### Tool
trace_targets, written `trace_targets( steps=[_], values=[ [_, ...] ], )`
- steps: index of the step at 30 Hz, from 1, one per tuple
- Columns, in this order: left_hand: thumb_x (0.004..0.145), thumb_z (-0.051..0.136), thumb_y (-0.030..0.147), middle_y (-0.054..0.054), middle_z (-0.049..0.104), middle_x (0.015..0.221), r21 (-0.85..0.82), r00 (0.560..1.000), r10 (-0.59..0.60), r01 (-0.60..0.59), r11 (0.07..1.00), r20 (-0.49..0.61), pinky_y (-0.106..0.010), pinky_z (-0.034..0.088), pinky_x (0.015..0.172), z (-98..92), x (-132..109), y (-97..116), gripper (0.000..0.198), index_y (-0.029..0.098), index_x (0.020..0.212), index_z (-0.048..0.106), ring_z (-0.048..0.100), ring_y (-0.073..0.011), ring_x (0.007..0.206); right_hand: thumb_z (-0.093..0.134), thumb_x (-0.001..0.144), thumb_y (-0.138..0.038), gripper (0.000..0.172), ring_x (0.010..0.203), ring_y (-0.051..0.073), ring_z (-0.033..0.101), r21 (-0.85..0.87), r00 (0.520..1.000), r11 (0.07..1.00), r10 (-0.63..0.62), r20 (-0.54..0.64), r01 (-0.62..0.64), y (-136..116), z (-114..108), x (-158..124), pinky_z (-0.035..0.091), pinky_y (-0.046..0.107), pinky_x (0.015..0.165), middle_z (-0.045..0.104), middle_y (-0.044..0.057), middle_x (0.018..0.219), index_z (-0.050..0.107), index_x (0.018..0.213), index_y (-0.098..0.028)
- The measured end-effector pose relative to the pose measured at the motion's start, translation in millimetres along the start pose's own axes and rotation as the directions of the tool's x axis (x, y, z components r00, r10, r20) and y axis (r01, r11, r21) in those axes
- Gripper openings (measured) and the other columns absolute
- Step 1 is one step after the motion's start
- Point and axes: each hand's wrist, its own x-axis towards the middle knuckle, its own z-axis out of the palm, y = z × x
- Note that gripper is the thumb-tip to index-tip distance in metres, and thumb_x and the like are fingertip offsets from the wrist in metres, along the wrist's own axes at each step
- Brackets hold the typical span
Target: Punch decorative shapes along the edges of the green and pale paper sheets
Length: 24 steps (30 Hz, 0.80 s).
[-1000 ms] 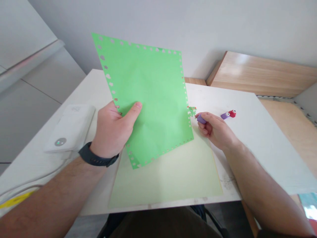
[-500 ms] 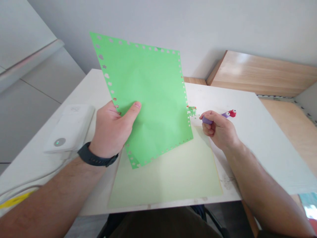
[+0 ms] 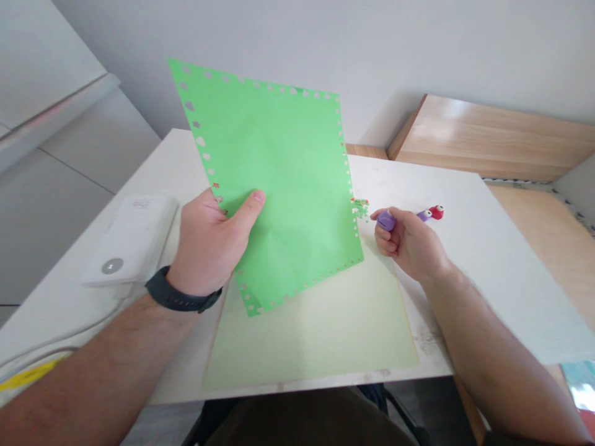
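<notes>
Above the near edge of the white table (image 3: 488, 260), the left hand (image 3: 209, 244) pinches a bright green paper sheet with a punched border (image 3: 283, 186) by its left edge, thumb in front, holding it upright over a pale green sheet (image 3: 325, 328) that lies flat. The right hand (image 3: 409, 244), resting near the table's middle, is curled closed around a small purple plastic punch (image 3: 385, 220). Gripped at one edge only, the raised sheet could flop or crease, and its perforated border might tear under a tug.

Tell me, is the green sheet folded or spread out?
Spread out. The left hand holds the green sheet up in one flat layer, all four punched edges showing; the right hand grips a small purple punch.
</notes>
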Motion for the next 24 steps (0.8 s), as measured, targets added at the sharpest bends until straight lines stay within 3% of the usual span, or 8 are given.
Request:
trace_targets(
  steps=[11,18,24],
  values=[
    [0.090,0.081,0.038,-0.006,0.081,0.121,-0.007,1.000,-0.009,0.009,1.000,0.000,-0.048,0.054,0.116,-0.1,-0.2,0.0,0.029,0.024,0.115,0.081,0.075,-0.0282,0.117,0.059,0.091,-0.038,0.018,0.050,0.012,0.028,-0.009,1.000,1.000,-0.020,-0.009,0.020,2.3,-0.5,0.3,0.015,0.030,0.048,0.041,-0.003,0.066,0.065,0.090,-0.021],
    [0.090,0.082,0.037,-0.006,0.081,0.120,0.007,1.000,-0.001,0.001,1.000,-0.011,-0.047,0.055,0.114,0.0,0.1,0.8,0.029,0.022,0.114,0.081,0.075,-0.0264,0.115,0.074,0.091,-0.037,0.018,0.060,0.011,0.043,-0.054,0.995,0.994,-0.093,-0.033,0.091,6.5,-1.4,-0.3,0.025,0.026,0.050,0.057,0.000,0.076,0.069,0.098,-0.021],
    [0.090,0.081,0.037,-0.006,0.081,0.119,0.003,1.000,0.015,-0.015,1.000,-0.012,-0.046,0.056,0.113,0.4,0.2,0.5,0.029,0.021,0.114,0.081,0.075,-0.0254,0.114,0.081,0.091,-0.040,0.024,0.063,0.011,0.046,-0.091,0.993,0.989,-0.121,-0.002,0.120,10.4,-4.9,1.6,0.031,0.025,0.053,0.060,0.000,0.077,0.073,0.103,-0.021]
  ],
)
